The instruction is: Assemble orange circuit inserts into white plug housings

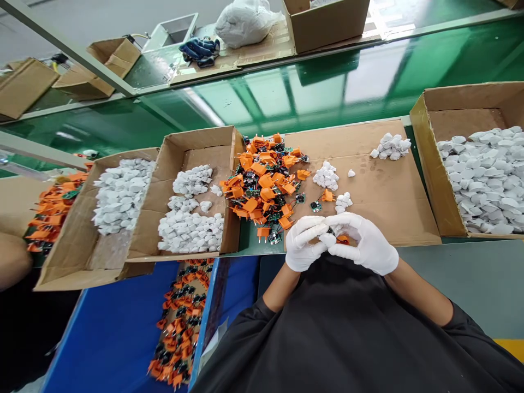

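White gloves cover both my hands, which meet at the front edge of the cardboard sheet (393, 202). My left hand (303, 244) is closed on a small white piece (327, 239). My right hand (362, 243) is closed on an orange plug part (343, 239), mostly hidden by the fingers, with a bit of dark circuit board between the hands. Just beyond the fingers lie a small white pile (343, 202), an orange plug (327, 195) and a green board (315, 206). To their left rises a heap of orange plugs with boards (266, 188).
Cardboard boxes of white pieces stand at the left (143, 224) and right (445, 218). More white pieces (391, 147) lie on the sheet. A blue bin (110, 327) with orange plugs is below left. Another person's arm (14, 262) shows at the left edge.
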The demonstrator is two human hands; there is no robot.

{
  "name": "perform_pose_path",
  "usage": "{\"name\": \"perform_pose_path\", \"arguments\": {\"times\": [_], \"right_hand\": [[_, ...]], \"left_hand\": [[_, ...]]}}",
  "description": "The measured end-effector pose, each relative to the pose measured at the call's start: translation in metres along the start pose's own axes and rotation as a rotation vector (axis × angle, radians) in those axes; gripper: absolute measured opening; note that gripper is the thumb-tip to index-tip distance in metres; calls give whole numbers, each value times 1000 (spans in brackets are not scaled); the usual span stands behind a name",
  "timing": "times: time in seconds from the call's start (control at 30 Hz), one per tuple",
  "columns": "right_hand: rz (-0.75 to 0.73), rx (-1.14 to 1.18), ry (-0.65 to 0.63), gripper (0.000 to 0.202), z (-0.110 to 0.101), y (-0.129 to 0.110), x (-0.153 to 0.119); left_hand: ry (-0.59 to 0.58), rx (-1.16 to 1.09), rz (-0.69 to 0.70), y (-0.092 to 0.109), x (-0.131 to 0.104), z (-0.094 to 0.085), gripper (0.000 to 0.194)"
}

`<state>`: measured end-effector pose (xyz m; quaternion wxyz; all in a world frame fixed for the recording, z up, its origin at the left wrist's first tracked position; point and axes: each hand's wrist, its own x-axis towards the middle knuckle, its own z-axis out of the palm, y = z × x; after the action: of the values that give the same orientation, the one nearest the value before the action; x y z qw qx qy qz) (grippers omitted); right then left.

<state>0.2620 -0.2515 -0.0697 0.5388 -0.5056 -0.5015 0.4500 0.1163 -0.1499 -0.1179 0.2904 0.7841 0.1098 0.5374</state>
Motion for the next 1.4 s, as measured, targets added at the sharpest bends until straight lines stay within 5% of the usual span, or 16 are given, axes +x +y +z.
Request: {"name": "perform_pose_path", "arguments": {"times": [0.23, 0.6, 0.83, 1.4], "right_hand": [[-76, -111, 47, 39, 2, -4, 1], [116, 278, 33, 32, 3, -13, 3], [210, 388, 97, 37, 7, -2, 1], [297, 395, -98, 32, -13, -15, 5]], "left_hand": [[64, -37, -11, 5, 2, 5, 18], [87, -158, -126, 12, -3, 11, 24], [8, -125, -87, 10, 1, 6, 39], [-286, 69, 96, 13, 17, -14, 33]]}}
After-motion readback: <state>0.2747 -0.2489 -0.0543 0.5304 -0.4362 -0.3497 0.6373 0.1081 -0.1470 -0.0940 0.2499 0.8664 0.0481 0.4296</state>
